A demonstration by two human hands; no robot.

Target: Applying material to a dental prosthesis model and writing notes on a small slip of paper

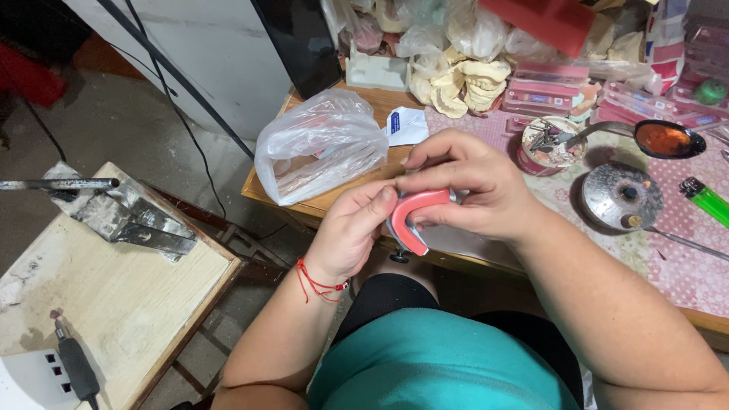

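Both my hands hold one small object over my lap at the table's front edge: a pink, horseshoe-shaped wax piece [416, 209] on a grey metal frame with a small black screw knob [399, 258] below. My left hand [351, 231] cups it from the left, thumb pressed on the pink arch. A red string bracelet [317, 284] circles that wrist. My right hand [471, 182] covers it from above and the right, fingers curled over the top. The frame's far side is hidden under my fingers.
A wooden table [334, 203] carries a clear plastic bag [319, 144], white plaster casts [463, 83], pink flat boxes [547, 87], a small tin of tools [548, 144], a spoon with red wax [664, 139], a round metal burner [621, 196], a green lighter [706, 199]. A low side bench [114, 296] at left holds a rotary handpiece [74, 363].
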